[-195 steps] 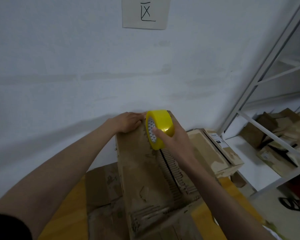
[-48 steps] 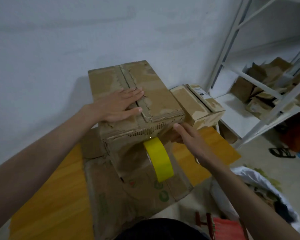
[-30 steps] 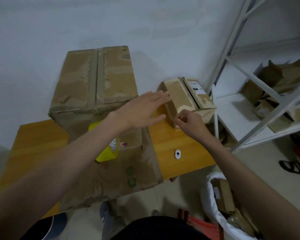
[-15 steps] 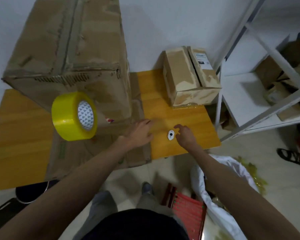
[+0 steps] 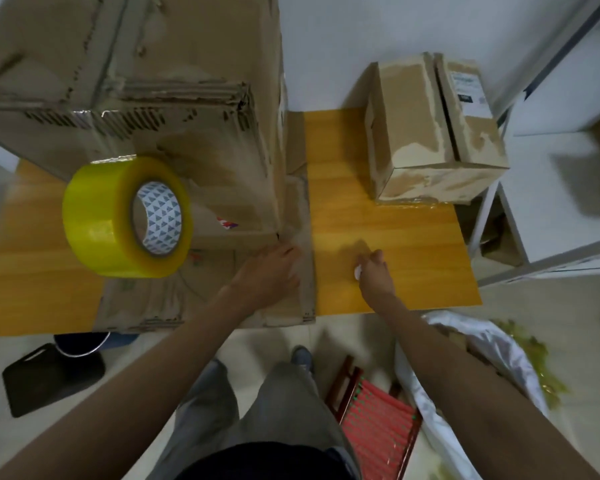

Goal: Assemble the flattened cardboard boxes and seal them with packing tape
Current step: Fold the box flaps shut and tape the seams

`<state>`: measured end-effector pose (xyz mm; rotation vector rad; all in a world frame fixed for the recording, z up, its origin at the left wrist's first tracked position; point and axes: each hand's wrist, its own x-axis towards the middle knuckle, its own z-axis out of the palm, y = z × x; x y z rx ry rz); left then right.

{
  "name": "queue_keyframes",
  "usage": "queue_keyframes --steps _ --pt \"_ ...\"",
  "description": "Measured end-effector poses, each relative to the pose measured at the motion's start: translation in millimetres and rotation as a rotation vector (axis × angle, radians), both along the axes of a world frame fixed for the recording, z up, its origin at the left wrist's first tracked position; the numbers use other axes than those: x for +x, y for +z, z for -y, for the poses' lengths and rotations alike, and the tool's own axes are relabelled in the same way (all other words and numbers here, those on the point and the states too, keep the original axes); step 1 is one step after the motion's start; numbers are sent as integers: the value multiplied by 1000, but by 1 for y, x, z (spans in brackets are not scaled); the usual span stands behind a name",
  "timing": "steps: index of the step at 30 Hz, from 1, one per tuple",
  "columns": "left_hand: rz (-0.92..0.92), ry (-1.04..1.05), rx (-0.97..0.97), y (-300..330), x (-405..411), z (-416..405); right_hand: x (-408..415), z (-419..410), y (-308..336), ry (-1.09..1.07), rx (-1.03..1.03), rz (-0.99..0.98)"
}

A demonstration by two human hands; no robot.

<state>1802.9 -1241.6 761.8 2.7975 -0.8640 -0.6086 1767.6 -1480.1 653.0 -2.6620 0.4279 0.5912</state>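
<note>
Tape roll (image 5: 127, 216), yellow with a white patterned core, hangs against the near face of the big cardboard box (image 5: 146, 98), which stands on the left half of the wooden tabletop (image 5: 395, 244); what carries the roll I cannot make out, though a clear strip seems to run up from it onto the box. Under the box lies a flattened sheet of cardboard (image 5: 205, 303) reaching to the tabletop's near edge. My left hand (image 5: 267, 271) rests on that sheet at the box's near right corner, fingers loosely curled together and gripping nothing that I can see. My right hand (image 5: 374, 271) is over the bare wood near the near edge, fingers pinched on a small white object (image 5: 357, 273), too small to identify. A smaller sealed box (image 5: 430, 129) with a printed label sits at the far right corner of the tabletop, well apart from both hands.
</note>
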Motion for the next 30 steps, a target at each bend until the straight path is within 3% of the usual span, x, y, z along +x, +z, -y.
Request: queue_keyframes --steps 6,14,23,30 --pt "-34 42 -25 15 -11 3 -17 -2 25 -204 210 70" --pt "83 -81 -166 98 -20 22 -32 -8 146 -344 484 584" --pt "463 -175 -286 215 -44 -15 -43 -59 290 -204 409 939" --pt "631 165 -360 260 -46 -121 -19 -136 361 58 411 987"
